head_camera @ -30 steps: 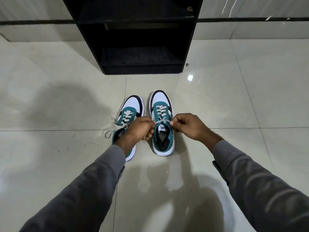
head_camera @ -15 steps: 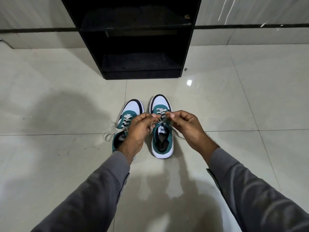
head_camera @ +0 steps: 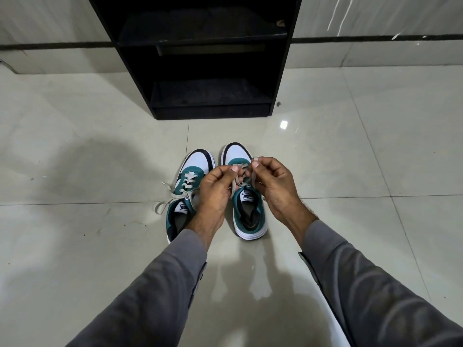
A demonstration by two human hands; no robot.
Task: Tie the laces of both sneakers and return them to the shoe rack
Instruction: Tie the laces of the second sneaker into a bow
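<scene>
Two teal, white and black sneakers stand side by side on the floor, toes toward the rack. Over the right sneaker (head_camera: 248, 209), my left hand (head_camera: 215, 191) and my right hand (head_camera: 273, 184) each pinch a strand of its grey lace (head_camera: 244, 171), the strands crossing between my thumbs. The left sneaker (head_camera: 186, 196) sits partly under my left wrist, and its lace (head_camera: 170, 199) lies loose, trailing onto the tile at the left. The black shoe rack (head_camera: 210, 71) stands just beyond the toes, both visible shelves bare.
Glossy pale floor tiles (head_camera: 75, 246) spread on all sides. A tiled wall with a dark band (head_camera: 375, 38) runs behind the rack. My grey sleeves (head_camera: 375, 296) fill the lower frame.
Both hands have risen and drawn together above the right sneaker, bringing the lace strands from pulled apart sideways to crossed between the thumbs. The view has tilted slightly, so the rack shows lower.
</scene>
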